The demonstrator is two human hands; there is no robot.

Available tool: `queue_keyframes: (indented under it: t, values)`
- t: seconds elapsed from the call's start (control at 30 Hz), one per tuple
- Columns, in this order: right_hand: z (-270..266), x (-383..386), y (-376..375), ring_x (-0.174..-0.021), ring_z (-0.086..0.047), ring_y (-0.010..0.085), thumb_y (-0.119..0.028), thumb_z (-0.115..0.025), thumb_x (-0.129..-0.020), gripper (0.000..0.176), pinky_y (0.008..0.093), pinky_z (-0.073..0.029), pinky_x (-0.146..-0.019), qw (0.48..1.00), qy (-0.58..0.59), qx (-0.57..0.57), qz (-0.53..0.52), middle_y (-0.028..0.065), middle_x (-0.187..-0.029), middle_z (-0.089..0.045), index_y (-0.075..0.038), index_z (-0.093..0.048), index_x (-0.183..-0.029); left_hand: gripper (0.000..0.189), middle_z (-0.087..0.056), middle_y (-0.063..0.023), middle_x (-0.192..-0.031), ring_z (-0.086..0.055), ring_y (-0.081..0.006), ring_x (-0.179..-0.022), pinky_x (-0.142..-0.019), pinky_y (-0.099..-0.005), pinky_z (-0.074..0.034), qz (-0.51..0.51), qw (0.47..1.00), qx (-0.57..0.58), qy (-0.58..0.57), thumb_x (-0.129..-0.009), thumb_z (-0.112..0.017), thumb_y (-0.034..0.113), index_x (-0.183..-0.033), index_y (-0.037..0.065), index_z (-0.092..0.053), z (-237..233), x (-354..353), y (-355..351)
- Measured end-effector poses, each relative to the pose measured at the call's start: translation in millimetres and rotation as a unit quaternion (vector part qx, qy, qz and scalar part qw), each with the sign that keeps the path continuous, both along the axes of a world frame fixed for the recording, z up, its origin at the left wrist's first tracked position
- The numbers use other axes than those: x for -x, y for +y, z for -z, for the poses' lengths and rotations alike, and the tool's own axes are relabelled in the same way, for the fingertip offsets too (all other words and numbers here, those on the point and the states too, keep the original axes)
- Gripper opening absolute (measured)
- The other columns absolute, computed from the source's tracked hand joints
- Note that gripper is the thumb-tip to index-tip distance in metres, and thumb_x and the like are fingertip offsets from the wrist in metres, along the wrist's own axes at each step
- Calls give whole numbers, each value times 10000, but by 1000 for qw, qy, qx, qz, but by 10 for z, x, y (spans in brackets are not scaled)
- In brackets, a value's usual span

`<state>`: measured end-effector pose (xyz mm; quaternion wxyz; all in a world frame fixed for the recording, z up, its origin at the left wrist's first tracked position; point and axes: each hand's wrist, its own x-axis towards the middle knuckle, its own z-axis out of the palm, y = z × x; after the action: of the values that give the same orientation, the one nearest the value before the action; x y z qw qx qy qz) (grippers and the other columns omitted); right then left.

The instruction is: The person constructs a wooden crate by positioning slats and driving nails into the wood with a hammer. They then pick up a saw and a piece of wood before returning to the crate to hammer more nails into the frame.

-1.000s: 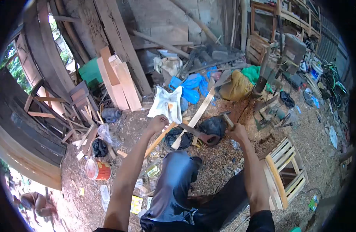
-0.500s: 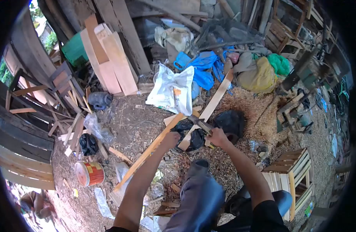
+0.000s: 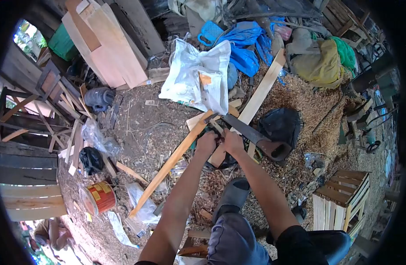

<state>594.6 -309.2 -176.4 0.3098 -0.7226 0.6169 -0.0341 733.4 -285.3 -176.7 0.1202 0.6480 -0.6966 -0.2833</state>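
My left hand (image 3: 206, 144) is closed just right of a long narrow wooden strip (image 3: 170, 165), which slants down to the lower left. What its fingers hold is hidden. My right hand (image 3: 233, 142) is closed close beside it, around the lower end of a short pale wooden stick (image 3: 217, 126). Right of my hands lies a dark tapered tool (image 3: 247, 129), like a saw or blade, widening to a rounded end. A pale board (image 3: 262, 95) runs under it, its lower end near my right hand. Part of a black plastic bag shows below my hands.
A white sack (image 3: 189, 86) lies ahead, with blue plastic bags (image 3: 245, 42) behind it. A black bag (image 3: 280, 126) sits on wood shavings to the right. There is a wooden crate (image 3: 337, 201) at lower right, a red bucket (image 3: 98, 198) at left, and planks (image 3: 112, 46) leaning behind.
Both hands have come closer together; the right moved left and upward in view. A dark tool now lies right of it. The view has shifted, and my left hand now sits higher beside the strip.
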Motion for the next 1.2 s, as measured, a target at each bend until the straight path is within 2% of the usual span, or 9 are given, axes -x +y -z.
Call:
queue_keyframes:
  t: [0.3, 0.4, 0.5, 0.7, 0.8, 0.9, 1.0, 1.1, 1.2]
  values:
    - [1, -155, 13, -857, -660, 384, -99, -611, -800, 252, 449, -548, -742, 999, 47, 17, -23, 219, -882, -658, -38, -540, -1034, 126, -611, -104, -977, -585, -280, -1016, -817, -421, -531, -62, 995, -17, -77, -793, -546, 104, -859, 63, -645, -6, 87, 82]
    - [-27, -173, 11, -874, -655, 380, -121, -652, -768, 293, 452, -540, -769, 999, 28, -3, -22, 223, -893, -660, -30, -542, -1023, 147, -604, -113, -988, -573, -283, -1037, -808, -430, -528, 6, 994, 34, -100, -783, -545, 93, -890, 52, -638, 110, 13, 134]
    - [22, -158, 20, -849, -656, 382, -148, -701, -735, 327, 450, -535, -752, 1000, -21, -13, 12, 217, -878, -662, -15, -552, -993, 151, -632, -117, -927, -615, -284, -933, -761, -393, -527, -22, 997, 78, 3, -790, -567, 66, -918, 28, -635, 152, -86, 131]
    - [164, -90, 61, -793, -667, 354, -147, -733, -747, 273, 434, -525, -699, 971, -209, 3, 117, 194, -806, -663, 1, -570, -908, 169, -679, -104, -775, -642, -210, -680, -675, -311, -498, -178, 945, -27, 274, -798, -666, 66, -961, 24, -648, -51, -206, 112]
    - [-44, -43, 51, -806, -668, 325, -133, -727, -766, 249, 426, -517, -701, 957, -258, 7, 131, 176, -814, -672, -1, -589, -926, 146, -681, -74, -792, -633, -114, -707, -630, -285, -487, -167, 940, -42, 294, -853, -633, 83, -970, -3, -643, -132, -266, 86]
    - [-344, -16, 31, -705, -661, 314, -118, -738, -760, 200, 407, -504, -647, 960, -250, 28, 120, 173, -758, -660, 5, -634, -878, 181, -683, -61, -801, -634, -113, -715, -617, -272, -490, -159, 961, -56, 220, -848, -642, 79, -1015, 11, -654, -179, -302, 53]
    - [-539, -6, 58, -711, -661, 318, -127, -741, -756, 200, 406, -500, -649, 960, -260, 32, 97, 187, -745, -653, 10, -637, -859, 188, -686, -64, -823, -633, -125, -713, -631, -267, -493, -193, 931, -75, 300, -844, -656, 81, -1014, 0, -657, -239, -256, 47]
    - [-662, -22, 117, -715, -660, 334, -134, -740, -753, 218, 412, -494, -647, 968, -231, 59, 81, 192, -722, -645, 13, -648, -885, 187, -674, -57, -832, -623, -123, -725, -647, -263, -493, -163, 968, 47, 182, -854, -664, 120, -988, -9, -651, -478, -153, 117]
    - [-900, 2, 196, -713, -646, 371, -117, -714, -762, 227, 426, -483, -633, 962, -243, 84, 86, 209, -706, -630, 27, -647, -924, 189, -647, -58, -789, -619, -118, -700, -605, -252, -481, -250, 852, -69, 455, -846, -658, 142, -954, -12, -643, -612, -70, 72]
